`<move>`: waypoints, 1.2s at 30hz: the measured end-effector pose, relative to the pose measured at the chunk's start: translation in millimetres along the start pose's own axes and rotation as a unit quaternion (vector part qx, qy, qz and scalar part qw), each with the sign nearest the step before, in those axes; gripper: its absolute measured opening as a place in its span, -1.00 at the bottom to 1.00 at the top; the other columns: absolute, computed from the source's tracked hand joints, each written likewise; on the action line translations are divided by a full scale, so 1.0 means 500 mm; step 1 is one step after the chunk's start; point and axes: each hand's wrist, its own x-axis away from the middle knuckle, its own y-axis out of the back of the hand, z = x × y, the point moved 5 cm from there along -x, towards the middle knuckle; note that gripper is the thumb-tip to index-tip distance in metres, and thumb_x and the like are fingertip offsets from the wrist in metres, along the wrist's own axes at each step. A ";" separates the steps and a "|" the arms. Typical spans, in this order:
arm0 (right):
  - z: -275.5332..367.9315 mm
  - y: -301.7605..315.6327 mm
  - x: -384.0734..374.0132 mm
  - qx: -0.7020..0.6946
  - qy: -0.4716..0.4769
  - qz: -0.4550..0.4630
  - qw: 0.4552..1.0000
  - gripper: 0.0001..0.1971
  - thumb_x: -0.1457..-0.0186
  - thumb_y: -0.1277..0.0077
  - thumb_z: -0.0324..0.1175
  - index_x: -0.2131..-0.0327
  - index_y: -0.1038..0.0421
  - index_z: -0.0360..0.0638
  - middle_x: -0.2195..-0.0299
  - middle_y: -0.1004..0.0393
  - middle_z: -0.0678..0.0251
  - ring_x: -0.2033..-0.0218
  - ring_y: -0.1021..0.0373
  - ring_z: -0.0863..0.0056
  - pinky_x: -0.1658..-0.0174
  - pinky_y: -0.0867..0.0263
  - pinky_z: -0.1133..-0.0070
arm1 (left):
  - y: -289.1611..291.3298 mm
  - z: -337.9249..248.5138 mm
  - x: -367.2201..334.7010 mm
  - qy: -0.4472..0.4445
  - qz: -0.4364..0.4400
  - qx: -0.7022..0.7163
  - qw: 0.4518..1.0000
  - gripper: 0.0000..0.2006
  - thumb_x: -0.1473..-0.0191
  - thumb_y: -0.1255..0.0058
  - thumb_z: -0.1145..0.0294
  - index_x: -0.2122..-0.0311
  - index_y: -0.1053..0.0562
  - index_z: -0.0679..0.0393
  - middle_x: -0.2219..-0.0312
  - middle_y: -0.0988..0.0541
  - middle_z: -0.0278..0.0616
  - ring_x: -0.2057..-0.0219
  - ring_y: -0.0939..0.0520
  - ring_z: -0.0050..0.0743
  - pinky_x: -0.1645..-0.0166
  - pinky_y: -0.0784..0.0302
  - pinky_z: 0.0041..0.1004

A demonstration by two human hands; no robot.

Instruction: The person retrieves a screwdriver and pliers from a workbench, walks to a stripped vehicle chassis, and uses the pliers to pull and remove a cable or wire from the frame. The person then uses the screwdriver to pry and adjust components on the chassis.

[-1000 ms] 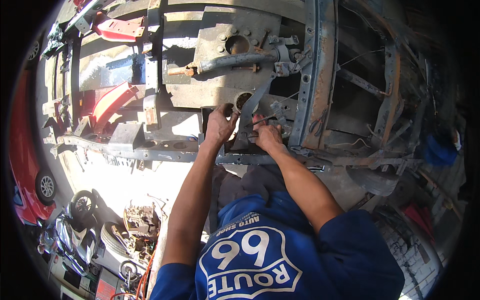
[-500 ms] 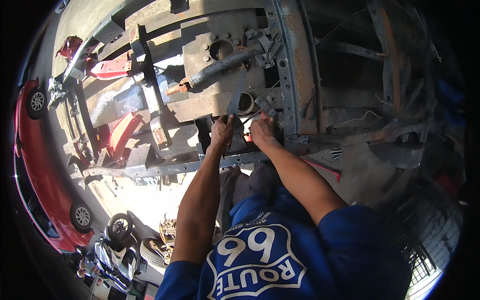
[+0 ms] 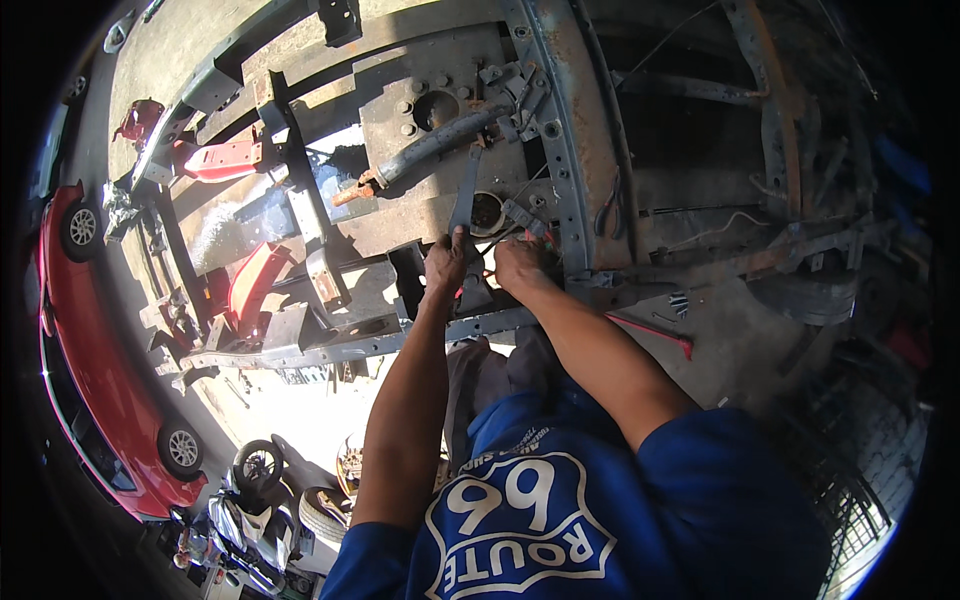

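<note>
My left hand (image 3: 445, 265) is closed round the lower end of a flat grey metal bar (image 3: 466, 190). The bar's far end reaches a grey pipe (image 3: 445, 140) with a rusty tip. Beside it, my right hand (image 3: 521, 262) is closed on a red-handled tool whose grey head (image 3: 524, 218) shows just beyond the fingers; its exact kind is unclear. A thin dark rod runs between the hands. Just past them sits a round can (image 3: 488, 211). Both hands are over the near rail of a metal vehicle frame (image 3: 360, 343).
Dark-handled pliers (image 3: 609, 207) lie on a rusty crossbeam (image 3: 572, 130) to the right. Red brackets (image 3: 257, 285) sit at the left of the frame. A red bar (image 3: 655, 335) lies on the ground at right. A red car (image 3: 115, 370) and a motorcycle (image 3: 245, 510) stand at left.
The view has shifted slightly, so the frame and car appear a little moved. Both hands keep their grips, and the right hand has come slightly closer to the left.
</note>
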 end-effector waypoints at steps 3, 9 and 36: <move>-0.007 -0.015 0.005 -0.053 -0.019 0.003 0.998 -0.79 -0.07 -0.19 -0.19 0.35 -0.67 -0.11 0.27 -0.66 0.10 0.12 -0.58 0.20 -0.21 -0.14 0.29 | -0.004 -0.006 0.017 0.009 -0.004 0.051 0.999 -0.28 -0.31 0.29 -0.27 0.06 -0.47 0.37 0.18 -0.58 0.29 0.10 -0.58 0.22 -0.01 -0.42 -0.11; -0.009 -0.056 0.011 -0.059 -0.057 0.030 0.996 -0.66 -0.07 -0.18 -0.04 0.36 -0.66 -0.15 0.27 -0.66 0.09 0.12 -0.58 0.21 0.04 -0.42 0.29 | 0.005 -0.008 0.035 -0.003 0.010 0.062 0.998 -0.31 -0.32 0.30 -0.25 -0.01 -0.48 0.31 0.11 -0.58 0.33 0.00 -0.56 0.32 -0.07 -0.42 -0.05; -0.002 0.116 0.139 -0.052 0.129 -0.057 0.989 -0.82 -0.05 -0.05 -0.40 0.25 -0.55 -0.16 0.39 -0.62 0.07 0.26 -0.58 0.14 0.01 -0.27 0.17 | 0.051 -0.162 0.072 -0.082 -0.099 0.133 0.983 -0.43 -0.35 0.20 -0.07 0.32 -0.53 0.34 0.51 -0.62 0.07 0.45 -0.65 -0.05 0.27 -0.51 -0.17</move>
